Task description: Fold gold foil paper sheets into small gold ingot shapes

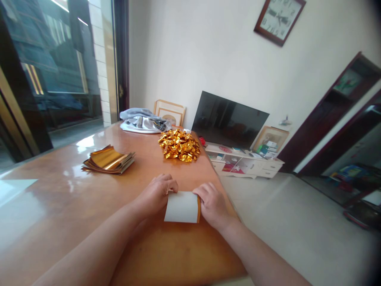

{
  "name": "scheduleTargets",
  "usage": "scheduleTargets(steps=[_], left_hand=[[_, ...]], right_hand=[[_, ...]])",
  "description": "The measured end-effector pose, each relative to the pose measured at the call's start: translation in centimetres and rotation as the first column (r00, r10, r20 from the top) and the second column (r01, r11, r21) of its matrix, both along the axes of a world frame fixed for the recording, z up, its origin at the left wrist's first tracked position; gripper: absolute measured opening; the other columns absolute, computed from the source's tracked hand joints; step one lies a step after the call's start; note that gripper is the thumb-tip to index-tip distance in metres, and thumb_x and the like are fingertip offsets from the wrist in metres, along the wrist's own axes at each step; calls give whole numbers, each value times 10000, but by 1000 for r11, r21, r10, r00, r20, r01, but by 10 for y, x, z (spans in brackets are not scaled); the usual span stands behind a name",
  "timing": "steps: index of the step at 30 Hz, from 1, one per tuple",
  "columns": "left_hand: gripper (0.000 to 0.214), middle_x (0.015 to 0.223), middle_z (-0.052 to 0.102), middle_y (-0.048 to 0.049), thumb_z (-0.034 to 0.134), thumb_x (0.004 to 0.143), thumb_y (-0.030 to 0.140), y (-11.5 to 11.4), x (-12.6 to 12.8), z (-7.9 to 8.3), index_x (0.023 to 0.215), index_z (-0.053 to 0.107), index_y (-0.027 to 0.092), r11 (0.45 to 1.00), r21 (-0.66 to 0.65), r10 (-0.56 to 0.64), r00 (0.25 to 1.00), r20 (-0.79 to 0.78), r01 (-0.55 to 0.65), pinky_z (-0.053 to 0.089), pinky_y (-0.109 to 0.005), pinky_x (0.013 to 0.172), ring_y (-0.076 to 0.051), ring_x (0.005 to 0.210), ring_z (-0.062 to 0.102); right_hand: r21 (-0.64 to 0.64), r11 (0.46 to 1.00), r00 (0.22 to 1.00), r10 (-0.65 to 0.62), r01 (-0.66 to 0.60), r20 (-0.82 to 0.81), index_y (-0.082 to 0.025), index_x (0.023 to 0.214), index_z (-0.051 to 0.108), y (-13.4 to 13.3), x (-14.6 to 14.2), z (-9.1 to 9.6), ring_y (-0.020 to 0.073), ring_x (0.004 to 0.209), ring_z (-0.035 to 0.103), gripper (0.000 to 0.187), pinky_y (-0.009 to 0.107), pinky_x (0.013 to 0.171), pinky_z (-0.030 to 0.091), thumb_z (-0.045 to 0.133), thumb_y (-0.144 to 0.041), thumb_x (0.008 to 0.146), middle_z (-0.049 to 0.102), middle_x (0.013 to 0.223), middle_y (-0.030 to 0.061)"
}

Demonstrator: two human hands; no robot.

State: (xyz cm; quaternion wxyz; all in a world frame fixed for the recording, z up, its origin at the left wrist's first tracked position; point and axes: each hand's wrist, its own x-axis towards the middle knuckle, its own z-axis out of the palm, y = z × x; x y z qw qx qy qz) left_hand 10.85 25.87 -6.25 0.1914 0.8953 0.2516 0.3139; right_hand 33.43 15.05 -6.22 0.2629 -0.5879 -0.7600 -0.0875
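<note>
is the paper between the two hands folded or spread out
Mostly spread: the paper shows a broad pale face, with a narrow gold strip along its right edge, apparently turned over.

White sheet [181, 208], orange-gold edge [199, 214]; gold foil pieces [180, 146]; orange-brown table [172, 254].

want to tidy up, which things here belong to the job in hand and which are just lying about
Likely the job: white-faced sheet at the fingers; stack of gold sheets; pile of shiny gold pieces.

Seemingly just lying about: bundled cloth; television; wall clock.
</note>
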Motion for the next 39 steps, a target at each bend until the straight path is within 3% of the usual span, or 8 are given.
scheduleTargets(steps=[6,12,19,21,24,29,35,39], left_hand=[[239,862,620,-39,511,697,12,-7,-2,-3,791,612,207,995,17,-94,959,-267,102,388,-293,711,-195,807,552],[306,891,641,-29,465,665,-7,-8,-8,-1,825,622,201,979,-132,-190,924,-331,154,417,-263,706,-171,785,573],[201,886,638,-27,510,718,93,-11,-11,4,820,637,210,982,-170,-141,923,-359,84,423,-261,675,-169,760,583],[149,892,643,-31,539,732,146,-13,-10,6,810,651,205,978,-200,-134,922,-362,64,422,-263,665,-173,760,588],[122,832,655,-26,550,787,264,-14,-10,9,819,643,190,951,-308,-107,928,-357,-8,407,-262,610,-179,723,599],[225,746,658,-2,502,844,370,-8,-7,4,807,638,195,902,-431,-120,938,-324,-34,355,-259,561,-170,665,585],[371,716,629,-18,540,823,532,0,-7,-4,677,591,196,926,-303,80,901,-427,-226,301,-282,545,-167,630,550],[397,704,614,-11,538,817,575,1,-9,-4,675,582,207,930,-252,122,873,-472,-266,285,-288,535,-161,604,529]], right_hand=[[-127,989,988,90,-74,129,-233,1011,712,-11,5,-9,222,940,532,214,322,819,443,553,-106,942,650,967,65],[-241,957,983,176,-161,42,-244,1098,730,-23,9,-6,213,943,543,236,311,812,460,606,-156,917,648,980,63],[-287,939,980,164,-189,-109,-221,1029,747,-19,10,-3,204,903,577,174,293,779,446,659,-206,880,669,927,59],[-321,930,973,118,-178,-200,-204,891,734,-14,11,-5,174,815,579,89,268,717,427,655,-246,885,654,859,37],[-397,914,943,-57,-82,-327,-180,683,608,-4,11,-13,122,652,514,300,239,597,363,584,-337,937,577,727,-6],[-493,870,892,-206,-22,-403,-189,662,529,6,9,-24,107,575,444,359,233,515,269,569,-431,925,513,626,-43],[-465,881,924,-249,91,-291,-192,660,546,5,2,-18,117,598,492,335,243,527,254,594,-423,897,587,655,-23],[-439,887,933,-272,146,-238,-196,679,567,5,-1,-15,126,626,511,318,248,543,254,604,-427,894,627,685,-12]])
